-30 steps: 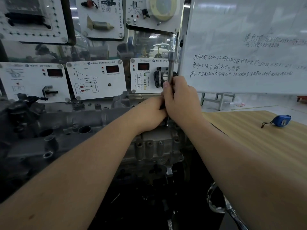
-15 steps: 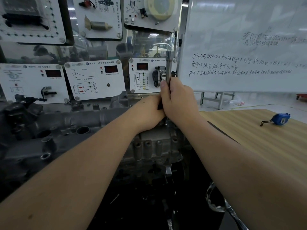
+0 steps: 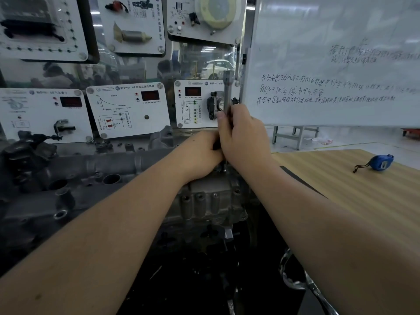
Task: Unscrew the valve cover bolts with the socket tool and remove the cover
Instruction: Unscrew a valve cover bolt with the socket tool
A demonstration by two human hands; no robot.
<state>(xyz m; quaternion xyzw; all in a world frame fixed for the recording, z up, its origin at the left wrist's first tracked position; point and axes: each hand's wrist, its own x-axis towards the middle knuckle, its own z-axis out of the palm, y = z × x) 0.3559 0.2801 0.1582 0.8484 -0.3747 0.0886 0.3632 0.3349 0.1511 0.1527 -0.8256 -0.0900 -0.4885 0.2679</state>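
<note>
Item: socket tool [image 3: 227,92], metal, upright at centre frame, upper shaft rising above the hands.
Right hand [image 3: 244,137]: grip curled round the tool's shaft, thumb along it.
Left hand [image 3: 201,155]: touching the right hand, fingers curled toward the tool's lower part; what they clasp is hidden.
Valve cover [image 3: 95,169]: grey cast metal, centre left, still seated on the engine; the tool's lower end meets its right end.
Bench [image 3: 354,196]: wood-grain, right of frame, carrying a blue tape measure [image 3: 381,162].
Whiteboard [image 3: 341,64]: upper right, handwritten.
</note>
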